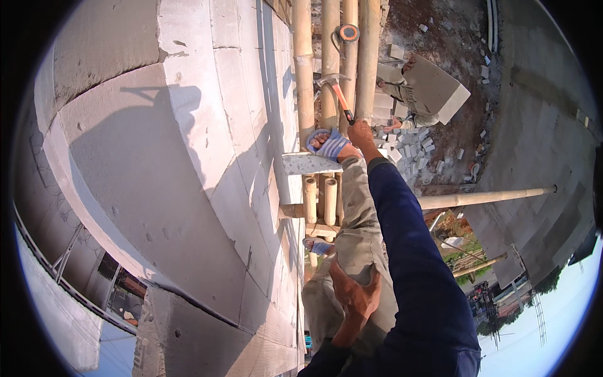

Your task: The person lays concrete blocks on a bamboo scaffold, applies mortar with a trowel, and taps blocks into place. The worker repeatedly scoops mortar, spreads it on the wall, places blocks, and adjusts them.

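Observation:
My right hand (361, 134), at the end of a dark blue sleeve, is closed at the butt of a claw hammer (343, 100) with an orange and black handle. The hammer's head is above the bamboo poles (330, 53). My left hand (356, 292) rests over my bent knee, thumb and fingers apart, holding nothing. My foot in a blue striped slipper (328, 144) is beside the hammer, near a speckled whitish board (311, 164). A round orange and black tape measure (347, 33) sits on the poles farther off.
A wall of large pale blocks (157, 163) rises at my left. Below on the right, another person holds a big pale block (436, 88) above a heap of broken pieces (414, 151). A bamboo pole (487, 197) crosses to the right-hand wall (534, 138).

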`<state>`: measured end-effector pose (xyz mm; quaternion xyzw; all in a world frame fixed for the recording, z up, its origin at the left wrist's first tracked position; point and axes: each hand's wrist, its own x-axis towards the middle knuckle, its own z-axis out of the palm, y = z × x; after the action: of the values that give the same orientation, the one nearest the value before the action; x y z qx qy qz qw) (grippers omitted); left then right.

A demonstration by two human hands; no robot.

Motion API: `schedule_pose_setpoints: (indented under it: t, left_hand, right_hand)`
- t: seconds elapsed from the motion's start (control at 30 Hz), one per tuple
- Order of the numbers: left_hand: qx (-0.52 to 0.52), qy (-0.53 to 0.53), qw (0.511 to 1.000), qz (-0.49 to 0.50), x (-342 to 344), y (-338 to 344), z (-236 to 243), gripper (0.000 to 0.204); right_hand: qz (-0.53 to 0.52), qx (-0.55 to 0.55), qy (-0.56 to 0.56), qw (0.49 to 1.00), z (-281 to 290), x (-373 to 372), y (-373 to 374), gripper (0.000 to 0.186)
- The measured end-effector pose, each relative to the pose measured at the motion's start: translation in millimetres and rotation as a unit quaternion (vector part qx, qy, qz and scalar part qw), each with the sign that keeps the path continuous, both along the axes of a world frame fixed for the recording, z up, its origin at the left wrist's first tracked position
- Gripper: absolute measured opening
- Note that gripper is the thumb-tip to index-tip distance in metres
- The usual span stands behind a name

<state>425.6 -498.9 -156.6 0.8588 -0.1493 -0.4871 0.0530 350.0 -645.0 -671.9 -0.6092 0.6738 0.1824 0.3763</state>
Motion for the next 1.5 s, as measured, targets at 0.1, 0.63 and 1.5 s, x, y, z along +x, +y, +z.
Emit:
schedule_pose_setpoints:
  t: [0.1,0.63,1.5]
  left_hand:
    - [-0.01,-0.002,1.0,-0.018,-1,8,-6,0.1]
    - [-0.032,-0.016,0.999,-0.012,-17,3,-9,0.092]
    - [-0.511,-0.09,0.846,0.123,15,201,238,0.104]
  right_hand:
    - [0.025,0.021,0.022,0.999,31,-12,-20,0.047]
    - [-0.411,-0.241,0.162,0.864,253,-83,-254,0.092]
    - [0.759,-0.076,-0.265,0.59,819,51,114,0.076]
